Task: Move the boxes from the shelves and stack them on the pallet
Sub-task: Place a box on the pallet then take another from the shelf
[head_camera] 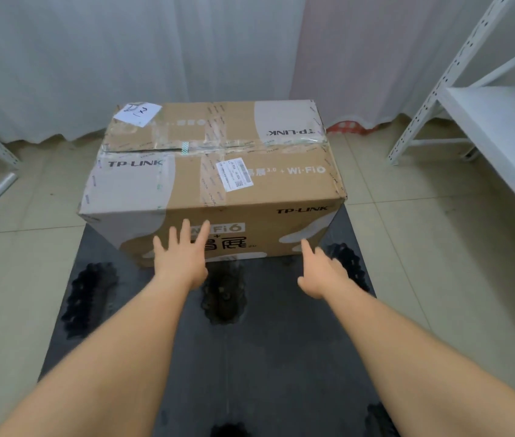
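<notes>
I see the box [212, 181] sitting on the far end of the pallet [269, 342]. Left hand [180, 257] flat, fingers spread against box's near face. Right hand [319, 272] open, holding nothing, near box's lower edge.

**Print on the cardboard box**

The box [212, 181] carries "TP-LINK" four times: on the near left of its top, upside down at the far right of the top, and at the right upper edge of the near side. The top also reads "3.0 + Wi-Fi 6" on the right. The near side shows "Fi6". The white barcode label [234, 174] is too small to read.
</notes>
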